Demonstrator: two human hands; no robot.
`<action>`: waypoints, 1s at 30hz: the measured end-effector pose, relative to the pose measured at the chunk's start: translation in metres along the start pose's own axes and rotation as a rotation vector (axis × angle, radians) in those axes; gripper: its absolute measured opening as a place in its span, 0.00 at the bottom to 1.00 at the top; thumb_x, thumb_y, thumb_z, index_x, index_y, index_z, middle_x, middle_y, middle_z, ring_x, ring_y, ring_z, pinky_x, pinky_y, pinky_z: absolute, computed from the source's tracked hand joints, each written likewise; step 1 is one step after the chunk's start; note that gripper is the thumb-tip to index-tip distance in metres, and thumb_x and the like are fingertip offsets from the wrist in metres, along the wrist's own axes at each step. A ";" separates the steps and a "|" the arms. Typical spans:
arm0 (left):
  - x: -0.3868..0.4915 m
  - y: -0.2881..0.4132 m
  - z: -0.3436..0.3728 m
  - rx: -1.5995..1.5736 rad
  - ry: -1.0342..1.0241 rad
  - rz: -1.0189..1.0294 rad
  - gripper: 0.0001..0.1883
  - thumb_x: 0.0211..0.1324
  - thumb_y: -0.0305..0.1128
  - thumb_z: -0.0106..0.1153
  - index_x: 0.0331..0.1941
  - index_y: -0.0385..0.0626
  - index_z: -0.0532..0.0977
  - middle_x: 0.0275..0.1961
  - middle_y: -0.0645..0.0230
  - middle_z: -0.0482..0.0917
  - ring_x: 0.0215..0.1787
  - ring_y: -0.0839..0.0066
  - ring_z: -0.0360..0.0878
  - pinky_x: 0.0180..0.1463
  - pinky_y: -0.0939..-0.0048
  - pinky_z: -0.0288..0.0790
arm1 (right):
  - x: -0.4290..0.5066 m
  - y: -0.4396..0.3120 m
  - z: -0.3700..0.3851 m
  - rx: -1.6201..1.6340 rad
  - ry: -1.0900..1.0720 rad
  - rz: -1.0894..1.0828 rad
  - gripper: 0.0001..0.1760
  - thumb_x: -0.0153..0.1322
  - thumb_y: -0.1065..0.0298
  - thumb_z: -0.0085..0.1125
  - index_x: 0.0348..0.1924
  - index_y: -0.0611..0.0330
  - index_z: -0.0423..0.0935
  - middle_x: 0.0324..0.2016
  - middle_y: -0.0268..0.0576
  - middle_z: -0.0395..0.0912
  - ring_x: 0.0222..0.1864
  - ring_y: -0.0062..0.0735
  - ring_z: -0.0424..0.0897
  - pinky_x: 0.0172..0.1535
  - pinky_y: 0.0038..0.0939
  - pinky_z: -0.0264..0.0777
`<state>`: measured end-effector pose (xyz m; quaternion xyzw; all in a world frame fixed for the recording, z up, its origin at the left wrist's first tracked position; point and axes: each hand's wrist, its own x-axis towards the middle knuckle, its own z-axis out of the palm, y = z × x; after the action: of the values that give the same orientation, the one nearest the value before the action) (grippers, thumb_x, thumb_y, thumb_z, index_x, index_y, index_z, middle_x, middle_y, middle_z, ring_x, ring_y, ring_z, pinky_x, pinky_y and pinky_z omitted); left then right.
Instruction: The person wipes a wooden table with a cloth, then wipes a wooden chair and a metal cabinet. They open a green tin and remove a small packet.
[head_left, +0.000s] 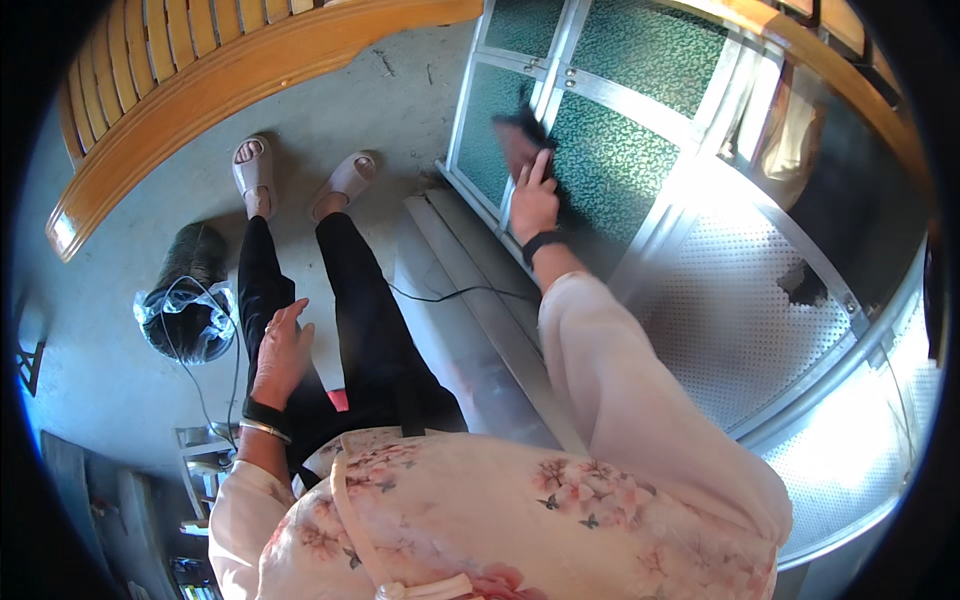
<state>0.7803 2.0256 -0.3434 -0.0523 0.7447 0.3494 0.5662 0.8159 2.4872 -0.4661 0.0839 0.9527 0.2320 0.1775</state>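
Note:
My right hand (534, 201) reaches forward to a metal-framed door with green patterned glass panels (615, 161). Its fingers are closed on a dark brown cloth-like item (525, 139), blurred, which lies over or just in front of the glass; whether it touches the glass I cannot tell. My left hand (281, 352) hangs over my left thigh with its fingers loosely extended and nothing in it. Both wrists wear dark bands.
A dark bin (191, 300) with a clear plastic liner stands left of my legs. A thin black cable (450, 298) crosses by a long grey ledge (480, 262). A curved wooden slatted piece (300, 56) spans the top left. Perforated metal panels (720, 322) stand at right.

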 end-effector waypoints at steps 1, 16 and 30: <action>0.001 0.006 0.001 -0.019 -0.022 0.011 0.22 0.58 0.30 0.51 0.58 0.44 0.69 0.54 0.52 0.74 0.57 0.53 0.72 0.61 0.60 0.65 | -0.023 -0.001 -0.004 0.046 0.010 -0.008 0.32 0.72 0.60 0.49 0.68 0.56 0.55 0.28 0.57 0.71 0.22 0.47 0.74 0.24 0.38 0.73; 0.007 0.053 -0.027 -0.187 0.054 0.180 0.22 0.58 0.28 0.51 0.58 0.44 0.69 0.53 0.55 0.75 0.54 0.59 0.75 0.57 0.63 0.68 | 0.158 0.076 -0.299 0.000 -0.213 0.068 0.17 0.66 0.70 0.53 0.48 0.46 0.78 0.45 0.45 0.75 0.45 0.45 0.78 0.44 0.42 0.73; 0.004 0.047 -0.017 -0.229 -0.003 0.181 0.21 0.59 0.28 0.52 0.58 0.46 0.69 0.51 0.54 0.76 0.53 0.58 0.76 0.56 0.62 0.69 | 0.177 0.054 -0.270 -0.290 -0.387 -0.123 0.15 0.66 0.63 0.55 0.42 0.57 0.82 0.57 0.53 0.72 0.41 0.48 0.82 0.42 0.42 0.77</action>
<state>0.7429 2.0525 -0.3236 -0.0486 0.7010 0.4817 0.5236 0.5552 2.4662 -0.2695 0.0423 0.8610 0.3348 0.3804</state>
